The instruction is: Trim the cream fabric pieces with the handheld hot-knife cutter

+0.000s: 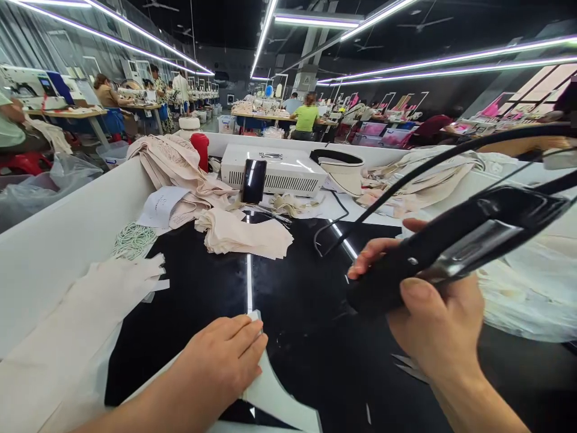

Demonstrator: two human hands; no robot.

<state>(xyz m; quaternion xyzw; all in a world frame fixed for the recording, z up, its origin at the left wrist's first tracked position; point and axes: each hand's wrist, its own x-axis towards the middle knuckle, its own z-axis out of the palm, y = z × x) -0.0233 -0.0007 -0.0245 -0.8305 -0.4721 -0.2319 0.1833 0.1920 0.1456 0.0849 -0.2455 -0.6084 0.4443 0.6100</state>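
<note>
My left hand [220, 358] lies on a pale, curved flat piece [282, 397] at the front of the black glossy table top [288, 294]. Its fingers are together and stretched over the piece's narrow end; the thumb is hidden. Raised at the right, my right hand [437, 319] is wrapped round a black corded hand tool [433, 240] with a shiny metal lever. The tool is tilted, held above the surface, and its working end is hard to make out. Pointed metal blades [411, 365] lie below that hand, partly hidden by the wrist.
A stack of cream fabric pieces [246, 233] lies mid-table, before a phone [253, 180] leaning on a white vented box [273, 168]. More cloth [81, 325] and green elastic loops [134, 240] lie left. A black cable [387, 192] arcs at right. People work at machines beyond.
</note>
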